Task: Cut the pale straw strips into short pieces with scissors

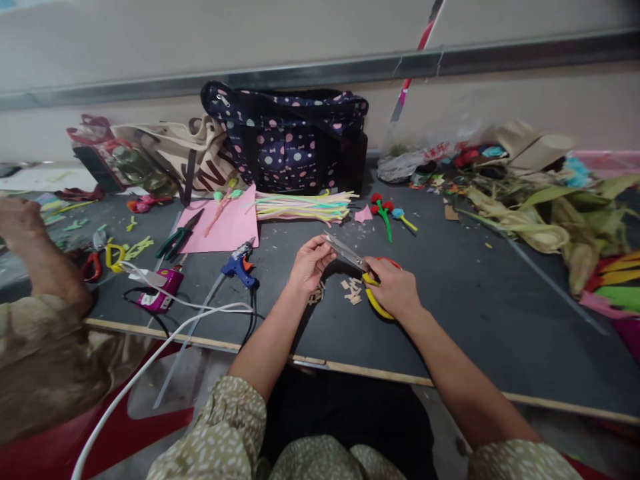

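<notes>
Your right hand (395, 287) is closed around the handles of the metal-bladed scissors with yellow-and-red grips (377, 300). The scissors are above the dark grey tabletop (460, 327), in front of your torso, with blades pointing up and to the left. Your fingers cover part of the handle loops; the blade opening cannot be determined.

Your left hand (310, 263) has its thumb and fingertips brought close together at the blade tips. Any piece between them is too small to identify, so you cannot confirm a hold.

Small flat tan offcuts (353, 291) lie on the tabletop below the blades. A second tan cluster (317, 293) is partly hidden by your left hand and wrist.

To your left, the blue hot-glue gun (241, 265) lies near the flat pink sheet (225, 230). The bundle of pastel fuzzy stems (305, 207) partly runs behind the sheet's edge. At the far left, a co-worker's forearm (53, 263) is cut off by the frame.
</notes>
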{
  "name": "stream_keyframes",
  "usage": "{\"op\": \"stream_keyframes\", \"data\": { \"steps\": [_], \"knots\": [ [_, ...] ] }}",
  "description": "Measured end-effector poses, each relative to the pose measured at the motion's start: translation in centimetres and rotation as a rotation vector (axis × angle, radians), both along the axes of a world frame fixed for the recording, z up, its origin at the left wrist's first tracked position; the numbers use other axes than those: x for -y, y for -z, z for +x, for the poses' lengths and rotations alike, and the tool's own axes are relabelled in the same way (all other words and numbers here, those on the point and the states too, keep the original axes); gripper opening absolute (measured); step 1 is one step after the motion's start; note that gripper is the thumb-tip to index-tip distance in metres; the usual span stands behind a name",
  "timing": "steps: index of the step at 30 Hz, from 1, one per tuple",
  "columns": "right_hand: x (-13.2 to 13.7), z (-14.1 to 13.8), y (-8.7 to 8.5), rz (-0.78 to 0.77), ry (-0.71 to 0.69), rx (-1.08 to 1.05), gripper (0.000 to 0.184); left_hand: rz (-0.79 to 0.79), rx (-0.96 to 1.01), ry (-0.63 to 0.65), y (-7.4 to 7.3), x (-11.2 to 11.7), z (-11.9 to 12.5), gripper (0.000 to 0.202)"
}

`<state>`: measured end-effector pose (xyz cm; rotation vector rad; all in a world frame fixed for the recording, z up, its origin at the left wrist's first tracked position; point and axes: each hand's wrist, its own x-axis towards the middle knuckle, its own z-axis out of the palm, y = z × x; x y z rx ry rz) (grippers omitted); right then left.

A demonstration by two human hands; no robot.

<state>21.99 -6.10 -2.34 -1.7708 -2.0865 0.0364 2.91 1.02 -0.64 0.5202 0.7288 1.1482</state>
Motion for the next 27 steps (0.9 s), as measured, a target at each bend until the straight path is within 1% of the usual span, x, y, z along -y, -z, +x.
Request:
{"op": "stream_keyframes", "data": {
  "steps": [5,12,27],
  "knots": [
    [-0.07,0.14,0.38,0.007,-0.007,0.007,0.026,-0.004,-0.021,0.001,0.09,-0.05,-0.01,0.028],
    [-0.04,0.03,0.28,0.031,-0.015,0.014,0.027,0.013,0.003,0.022,0.15,-0.08,-0.08,0.027],
    [-0.01,-0.03,0.54,0.023,-0.012,-0.016,0.02,-0.015,-0.001,-0.001,0.56,-0.18,-0.1,0.028]
  ]
}}
